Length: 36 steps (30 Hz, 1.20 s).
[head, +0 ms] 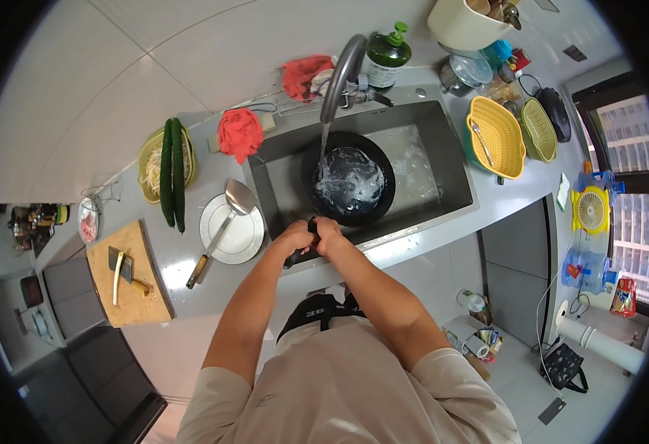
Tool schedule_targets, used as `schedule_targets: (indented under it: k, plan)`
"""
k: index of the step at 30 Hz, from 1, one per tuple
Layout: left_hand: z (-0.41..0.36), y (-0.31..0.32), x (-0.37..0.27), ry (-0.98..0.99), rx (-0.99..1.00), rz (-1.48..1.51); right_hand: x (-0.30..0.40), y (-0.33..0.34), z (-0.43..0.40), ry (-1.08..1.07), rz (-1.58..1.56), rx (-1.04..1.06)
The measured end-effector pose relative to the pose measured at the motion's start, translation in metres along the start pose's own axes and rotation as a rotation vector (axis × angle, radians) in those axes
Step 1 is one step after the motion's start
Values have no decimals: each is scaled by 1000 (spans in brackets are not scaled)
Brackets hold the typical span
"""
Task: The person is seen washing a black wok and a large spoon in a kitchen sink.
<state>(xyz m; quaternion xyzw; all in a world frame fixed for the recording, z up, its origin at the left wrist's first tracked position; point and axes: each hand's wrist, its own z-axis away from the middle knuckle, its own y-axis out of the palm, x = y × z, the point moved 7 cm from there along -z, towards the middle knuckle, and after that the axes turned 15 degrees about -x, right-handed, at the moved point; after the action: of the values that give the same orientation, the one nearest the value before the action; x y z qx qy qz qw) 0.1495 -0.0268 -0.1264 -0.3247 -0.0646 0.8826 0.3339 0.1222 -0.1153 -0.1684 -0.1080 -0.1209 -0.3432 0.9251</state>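
Note:
A black frying pan (349, 178) sits inside the grey kitchen sink (452, 161), with foamy water in it. Water runs into the pan from a curved faucet (344, 72). My left hand (298, 237) is closed around the pan's black handle near the front edge of the sink. Close beside it, my right hand (328, 235) also grips the handle, nearer to the pan. Left of the sink, a metal spatula (222, 233) lies across a white plate (249, 241). A red cloth (239, 132) rests at the sink's back left corner.
Two cucumbers (173, 172) lie over a green basket (146, 152) of bean sprouts. A cleaver (127, 266) and a white stalk (117, 277) lie on a wooden cutting board (99, 294). A green pump bottle (388, 55) stands behind the sink, a yellow colander (499, 139) to its right.

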Motion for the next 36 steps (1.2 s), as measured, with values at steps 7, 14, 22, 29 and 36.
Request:
schedule_targets:
  k: [7, 14, 22, 29, 36]
  plan:
    - [33, -8, -27, -15, 88, 45, 9, 1, 60, 202, -26, 278]
    - [76, 16, -39, -191, 391, 562, 21, -34, 93, 148, -124, 129]
    - [105, 36, -55, -371, 605, 994, 46, -57, 130, 6, -218, 75]
    - [123, 0, -68, 70, 59, 410, 25, -43, 127, 35, -15, 281]
    - [139, -18, -28, 306, -157, 114, -12, -19, 119, 48, 52, 393]
